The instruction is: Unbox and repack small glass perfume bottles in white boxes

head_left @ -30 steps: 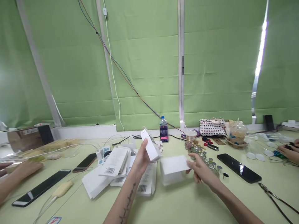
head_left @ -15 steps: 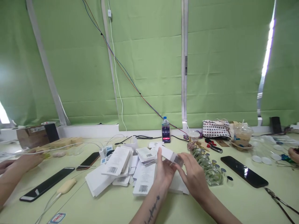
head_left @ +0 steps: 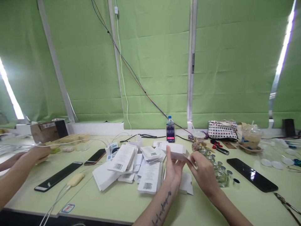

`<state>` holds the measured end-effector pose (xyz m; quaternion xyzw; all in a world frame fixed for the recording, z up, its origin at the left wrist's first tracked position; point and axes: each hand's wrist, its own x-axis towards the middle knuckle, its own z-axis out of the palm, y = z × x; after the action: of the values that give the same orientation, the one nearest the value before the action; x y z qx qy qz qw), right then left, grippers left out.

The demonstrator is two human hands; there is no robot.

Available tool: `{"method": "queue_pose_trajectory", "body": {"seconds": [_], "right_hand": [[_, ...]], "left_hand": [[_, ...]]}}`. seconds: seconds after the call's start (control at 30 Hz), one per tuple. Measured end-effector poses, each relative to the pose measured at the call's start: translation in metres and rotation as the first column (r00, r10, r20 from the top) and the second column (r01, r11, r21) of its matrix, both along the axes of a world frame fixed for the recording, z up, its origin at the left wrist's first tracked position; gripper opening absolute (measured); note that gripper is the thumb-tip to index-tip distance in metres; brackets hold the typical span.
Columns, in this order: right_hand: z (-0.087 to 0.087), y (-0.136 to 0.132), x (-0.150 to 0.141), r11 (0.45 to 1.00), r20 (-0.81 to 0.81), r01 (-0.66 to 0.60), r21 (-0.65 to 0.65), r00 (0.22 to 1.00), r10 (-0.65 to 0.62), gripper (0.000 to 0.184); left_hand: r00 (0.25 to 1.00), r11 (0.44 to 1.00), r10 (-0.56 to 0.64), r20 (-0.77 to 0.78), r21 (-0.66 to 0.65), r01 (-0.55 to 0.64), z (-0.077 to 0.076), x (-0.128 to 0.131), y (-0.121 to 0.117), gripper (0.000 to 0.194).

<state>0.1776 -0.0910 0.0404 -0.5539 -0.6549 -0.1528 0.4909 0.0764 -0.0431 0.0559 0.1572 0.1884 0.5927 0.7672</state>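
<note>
A small white box (head_left: 175,148) is in my left hand (head_left: 174,171), which wraps round it from below, thumb along the near side. At the box's right end, my right hand (head_left: 202,171) pinches an end flap between thumb and fingers. Below and to the left lie several flat white cartons (head_left: 150,175), some with barcodes. One more white carton (head_left: 186,183) lies under my hands, partly hidden by them. Beyond my right hand stands a row of small glass bottles (head_left: 222,177), some hidden by the hand.
To the right are a black phone (head_left: 252,175), pliers (head_left: 289,205) and a plastic cup (head_left: 251,135). A water bottle with a phone (head_left: 170,133) against it stands at the back. On the left are two phones, white cables and another person's hands (head_left: 39,153).
The box has turned level, and its right end flap now stands out in my right fingers. The view has shifted, so the table appears further right.
</note>
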Motion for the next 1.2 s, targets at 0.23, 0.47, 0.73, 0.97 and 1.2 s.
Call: {"method": "queue_pose_trajectory", "body": {"seconds": [0.23, 0.47, 0.73, 0.97, 1.2], "right_hand": [[0.017, -0.007, 0.009, 0.940, -0.514, -0.316, -0.129, 0.832, 0.209, 0.033], [0.014, 0.004, 0.031, 0.878, -0.446, -0.352, -0.326, 0.876, 0.186, 0.029], [-0.005, 0.022, 0.034, 0.637, -0.535, -0.570, -0.520, 0.798, 0.277, 0.033], [-0.026, 0.026, 0.017, 0.775, -0.016, -0.088, -0.625, 0.995, 0.101, 0.041], [-0.027, 0.025, 0.008, 0.643, 0.074, -0.055, -0.764, 0.982, 0.172, 0.040]], "left_hand": [[0.940, 0.954, 0.273, -0.207, 0.186, -0.236, -0.009, -0.012, 0.015, 0.043], [0.854, 0.865, 0.242, -0.461, 0.501, 0.025, -0.011, -0.025, -0.004, 0.043], [0.341, 0.596, 0.769, -0.541, 0.799, -0.076, -0.007, -0.061, -0.017, 0.041], [0.022, 0.493, 0.813, -0.582, 0.708, 0.505, -0.003, -0.078, -0.013, 0.025], [-0.325, 0.586, 0.737, -0.592, 0.321, 0.744, -0.069, -0.077, -0.039, 0.030]]}}
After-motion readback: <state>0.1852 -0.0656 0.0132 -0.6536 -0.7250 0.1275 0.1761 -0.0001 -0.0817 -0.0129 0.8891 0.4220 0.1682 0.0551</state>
